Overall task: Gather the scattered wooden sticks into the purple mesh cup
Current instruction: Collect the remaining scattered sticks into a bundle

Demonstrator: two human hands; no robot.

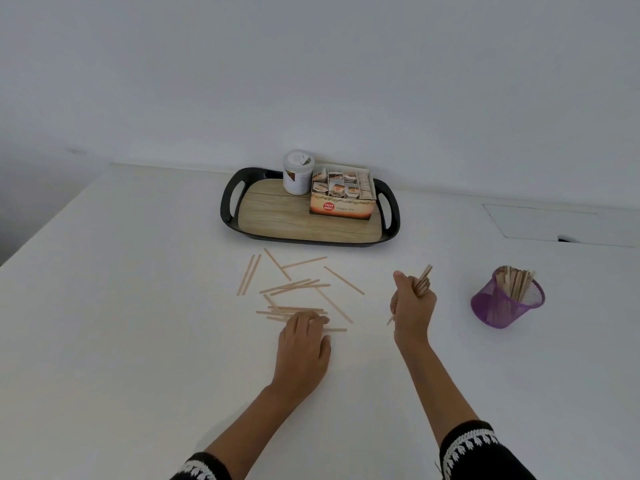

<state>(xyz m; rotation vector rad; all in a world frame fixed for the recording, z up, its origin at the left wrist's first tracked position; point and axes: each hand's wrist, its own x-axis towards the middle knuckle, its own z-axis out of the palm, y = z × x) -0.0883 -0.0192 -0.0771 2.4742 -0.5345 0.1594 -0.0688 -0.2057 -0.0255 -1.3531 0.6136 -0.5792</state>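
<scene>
While both hands work:
right hand (414,303): fisted around stick bundle (423,281)
left hand (304,344): fingers spread on scattered sticks (294,287), pinch unclear

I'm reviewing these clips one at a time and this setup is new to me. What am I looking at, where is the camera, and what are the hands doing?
There is no machine here: a person works with bare hands, and the single picture comes from a wide-angle camera worn on their head, looking forward and down at a white table. The right hand is closed around a bundle of wooden sticks. The left hand rests, fingers down, on the loose sticks scattered on the table. To the right stands the purple mesh cup, already holding many sticks. At the back, a black tray carries a white jar and a box of tea sachets.
</scene>
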